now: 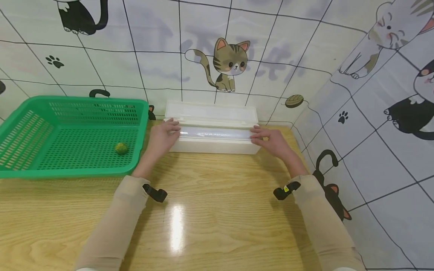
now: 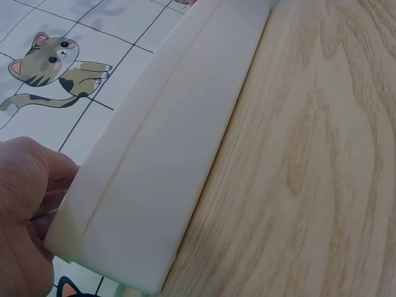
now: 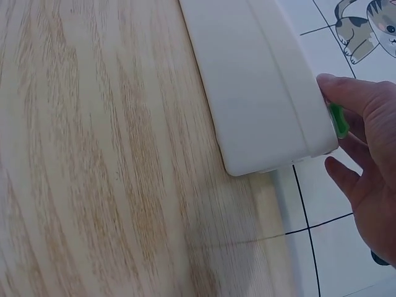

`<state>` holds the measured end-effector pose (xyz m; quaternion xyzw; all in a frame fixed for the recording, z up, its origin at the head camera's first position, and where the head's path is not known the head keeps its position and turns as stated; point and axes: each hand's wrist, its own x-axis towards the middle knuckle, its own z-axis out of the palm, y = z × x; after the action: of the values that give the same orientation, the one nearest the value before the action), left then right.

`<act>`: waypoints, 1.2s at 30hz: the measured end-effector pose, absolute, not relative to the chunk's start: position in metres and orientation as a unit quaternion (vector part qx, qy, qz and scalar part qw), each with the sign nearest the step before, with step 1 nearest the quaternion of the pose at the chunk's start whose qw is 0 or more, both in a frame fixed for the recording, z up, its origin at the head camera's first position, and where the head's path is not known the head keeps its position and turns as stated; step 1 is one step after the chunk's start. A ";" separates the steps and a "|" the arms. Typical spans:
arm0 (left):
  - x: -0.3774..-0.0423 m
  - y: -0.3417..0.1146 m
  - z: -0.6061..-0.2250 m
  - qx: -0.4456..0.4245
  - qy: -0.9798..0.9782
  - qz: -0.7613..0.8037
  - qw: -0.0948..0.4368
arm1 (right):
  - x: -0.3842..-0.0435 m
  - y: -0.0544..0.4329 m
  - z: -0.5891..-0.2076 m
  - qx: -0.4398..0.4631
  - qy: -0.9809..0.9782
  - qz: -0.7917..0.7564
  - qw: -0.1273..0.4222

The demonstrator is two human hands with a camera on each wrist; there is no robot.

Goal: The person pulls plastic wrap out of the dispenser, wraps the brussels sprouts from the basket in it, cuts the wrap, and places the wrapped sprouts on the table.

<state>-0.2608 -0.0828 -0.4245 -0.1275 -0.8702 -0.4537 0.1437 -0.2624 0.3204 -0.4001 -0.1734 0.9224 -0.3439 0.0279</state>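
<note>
A long white cling film dispenser box (image 1: pixel 217 146) lies on the wooden table against the wall, its lid (image 1: pixel 211 113) tipped back. Inside it sits a shiny roll of cling film (image 1: pixel 215 133). My left hand (image 1: pixel 162 136) holds the left end of the roll with thumb and fingers; in the left wrist view the box's front wall (image 2: pixel 154 142) hides its fingertips. The right hand (image 1: pixel 271 141) grips the roll's other end, thumb at the box's rim. A small green part (image 3: pixel 338 120) shows by the right fingers in the right wrist view.
To the left stands a green plastic basket (image 1: pixel 81 173) with a small yellow-green ball (image 1: pixel 121 148) in it. A cat-patterned wall covering (image 1: pixel 152 67) rises behind the table and on the right. The wooden tabletop (image 1: pixel 217 210) stretches in front of the box.
</note>
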 end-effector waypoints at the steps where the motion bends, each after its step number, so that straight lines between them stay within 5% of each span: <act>1: -0.261 -0.083 -0.424 -0.125 -0.870 -0.456 0.142 | -0.262 0.320 -0.399 -0.173 0.921 -0.347 0.026; 18: -0.260 -0.082 -0.420 -0.083 -0.866 -0.475 0.130 | -0.260 0.310 -0.398 -0.187 0.931 -0.312 -0.016; 36: -0.253 -0.070 -0.419 -0.018 -0.843 -0.502 0.191 | -0.260 0.298 -0.400 -0.153 0.931 -0.323 -0.069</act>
<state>-0.2525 -0.0701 -0.4188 -0.0178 -0.8432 -0.5023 0.1910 -0.2599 0.2978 -0.4000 -0.1533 0.9312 -0.3235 -0.0694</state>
